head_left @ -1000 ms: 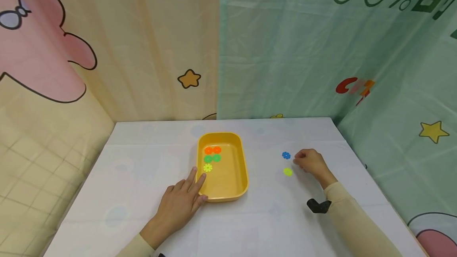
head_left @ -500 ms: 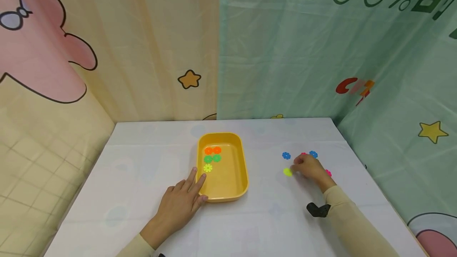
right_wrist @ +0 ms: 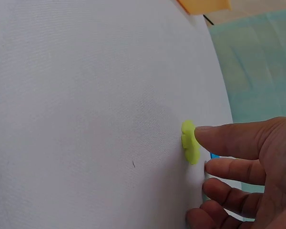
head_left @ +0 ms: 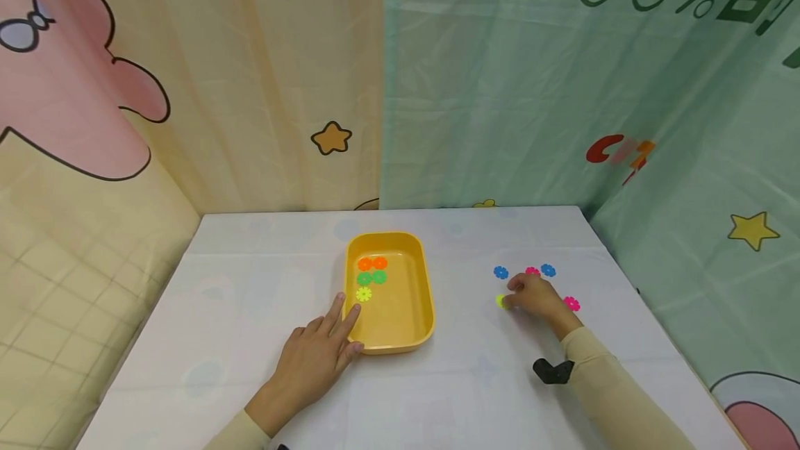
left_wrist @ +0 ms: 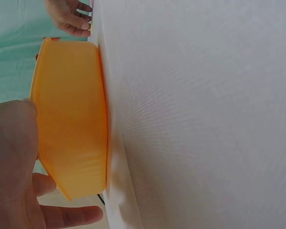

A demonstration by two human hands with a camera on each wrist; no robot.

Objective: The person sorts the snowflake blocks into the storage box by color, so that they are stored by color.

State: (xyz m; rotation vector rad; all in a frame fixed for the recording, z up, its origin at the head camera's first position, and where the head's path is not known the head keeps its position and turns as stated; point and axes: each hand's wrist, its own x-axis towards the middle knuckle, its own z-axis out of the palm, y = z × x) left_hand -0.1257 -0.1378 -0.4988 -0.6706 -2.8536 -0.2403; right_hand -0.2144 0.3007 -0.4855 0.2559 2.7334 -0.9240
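In the head view, my left hand [head_left: 315,360] rests at the near left of a yellow tray [head_left: 428,297], its extended fingers touching the rim. Inside the tray lie two orange flower-shaped discs [head_left: 372,264], two green ones [head_left: 371,278] and one yellow-green one [head_left: 364,294]. My right hand [head_left: 539,299] is low over the table at the right. Its thumb touches another yellow-green flower-shaped disc [right_wrist: 190,143] on the cloth; the other fingers are loosely bent and apart from the thumb in the right wrist view.
Around the right hand lie two blue discs [head_left: 501,273] and two pink discs [head_left: 571,303], one partly hidden. A white cloth [head_left: 462,394] covers the table. Printed curtains [head_left: 487,89] hang behind and at the sides. A black wrist mount [head_left: 553,371] sticks out by the right sleeve.
My right hand has moved left and nearer to me, onto the yellow-green disc, uncovering the pink discs and a second blue one. The left hand and tray stay put.
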